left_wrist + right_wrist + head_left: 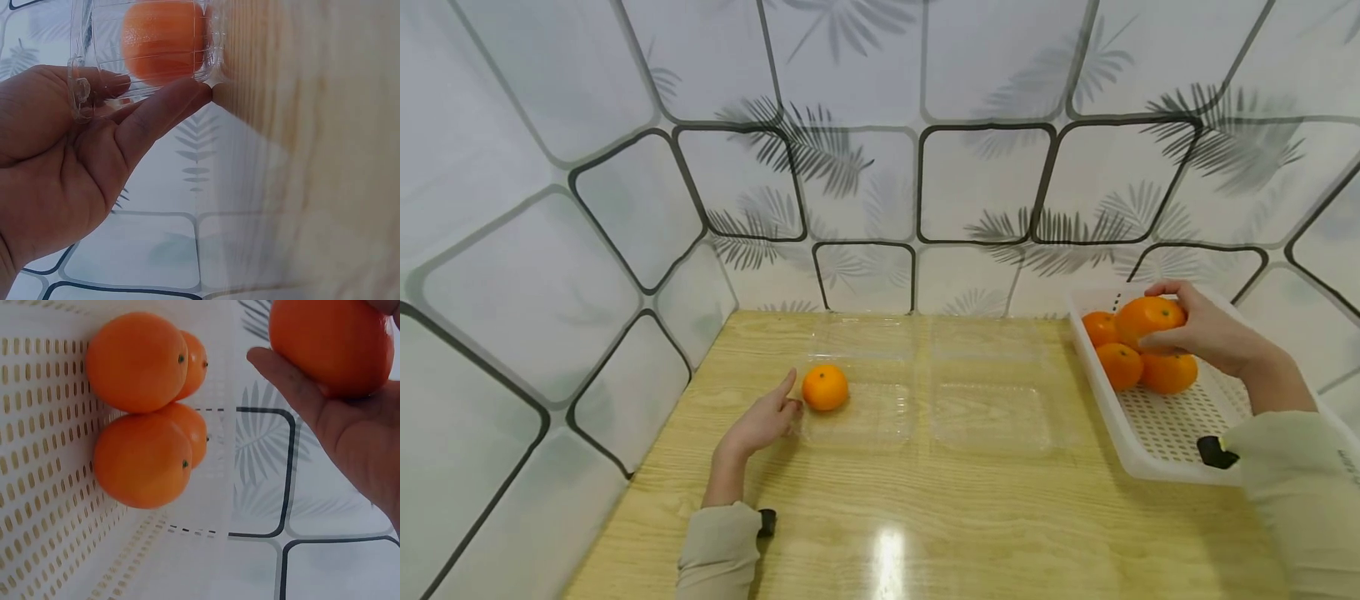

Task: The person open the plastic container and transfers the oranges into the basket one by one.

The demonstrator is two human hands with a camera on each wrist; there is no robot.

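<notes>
My right hand [1213, 337] grips an orange [1150, 319] above the white perforated basket [1112, 429]; in the right wrist view this orange [334, 347] is raised over the rest. Several more oranges [144, 459] lie together on the basket floor. On the left, my left hand [762, 425] holds the side wall of a clear plastic container [876, 429], thumb at the rim and fingers against the outside, as the left wrist view shows. One orange [825, 387] sits inside that container, at its left end near my fingers.
A second clear plastic container [992, 417] stands between the first one and the basket, its lid side toward the wall. All stand on a wood-grain table [850, 508]. A patterned cloth wall [865, 183] encloses the back and left.
</notes>
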